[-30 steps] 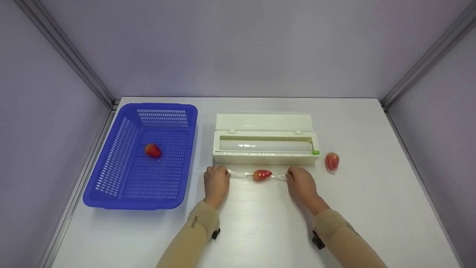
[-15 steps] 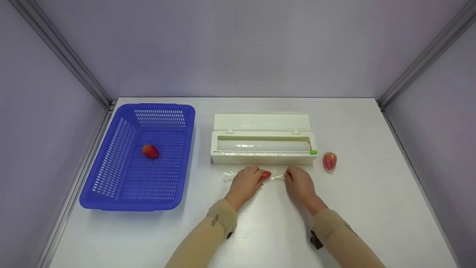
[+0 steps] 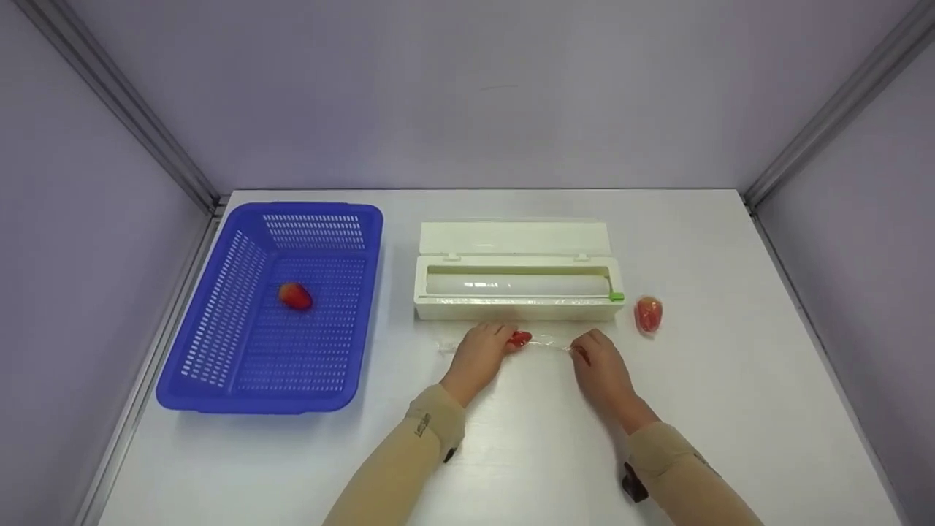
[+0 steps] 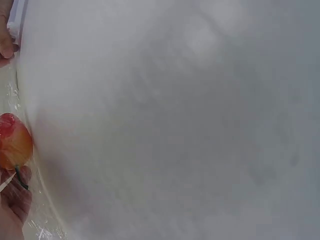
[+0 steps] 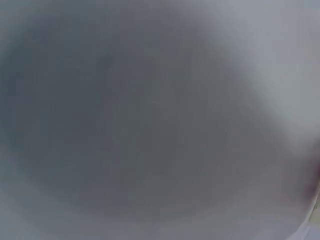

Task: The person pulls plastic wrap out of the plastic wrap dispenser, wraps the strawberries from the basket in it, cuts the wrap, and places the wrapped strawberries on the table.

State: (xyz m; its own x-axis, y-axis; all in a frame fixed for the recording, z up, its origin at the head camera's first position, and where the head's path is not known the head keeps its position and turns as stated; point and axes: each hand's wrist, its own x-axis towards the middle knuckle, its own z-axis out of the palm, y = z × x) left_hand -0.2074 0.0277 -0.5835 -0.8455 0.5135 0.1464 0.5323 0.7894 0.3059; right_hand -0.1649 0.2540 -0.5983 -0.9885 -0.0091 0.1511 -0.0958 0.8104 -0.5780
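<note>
Head view: left hand (image 3: 476, 356) holds a glossy red fruit (image 3: 520, 339) in clear film (image 3: 548, 342); right hand (image 3: 603, 371) pinches the film.

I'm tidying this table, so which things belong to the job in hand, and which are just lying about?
Seems part of the job:
red fruit, held by the left grip
clear film around it, pinched by the right grip
open wrap box, probably the film's source

Lying about untouched:
wrapped fruit, right of the box
blue basket
loose fruit in that basket
</note>
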